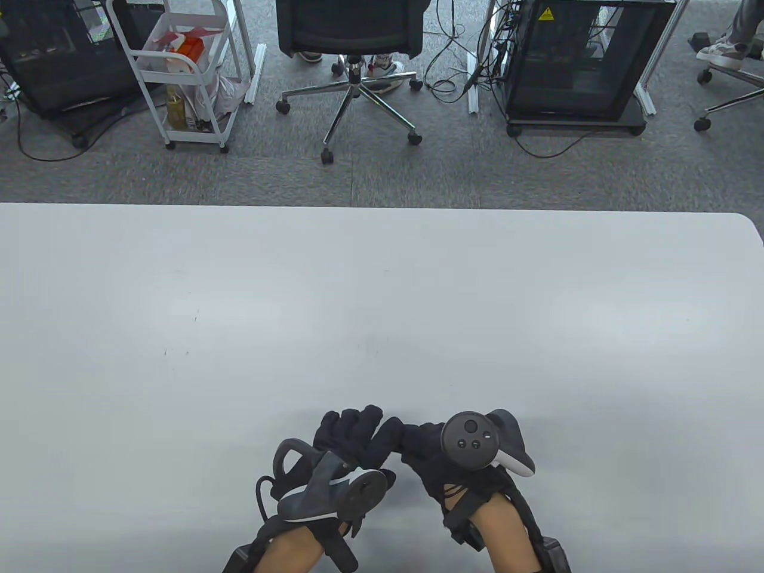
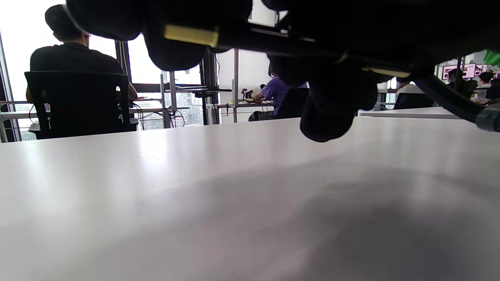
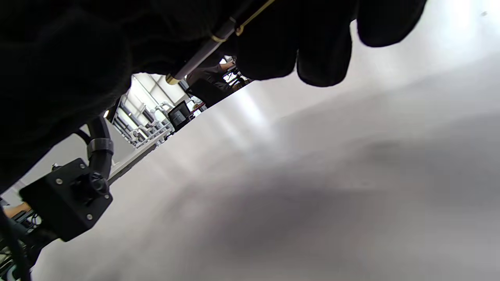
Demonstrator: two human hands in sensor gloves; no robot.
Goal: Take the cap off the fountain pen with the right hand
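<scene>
The left hand (image 1: pixel 349 439) grips the pen (image 2: pixel 254 37) above the table (image 1: pixel 382 310) near its front edge. Just beside it, touching, the right hand (image 1: pixel 427 453) curls its fingers (image 3: pixel 273 50) around the cap (image 3: pixel 250 17) end.

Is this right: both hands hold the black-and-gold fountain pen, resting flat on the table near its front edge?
Not quite. The left hand and right hand do hold the fountain pen between them, but it is held above the table, not resting on it. The left wrist view shows clear space under the fingers. The rest stands.
</scene>
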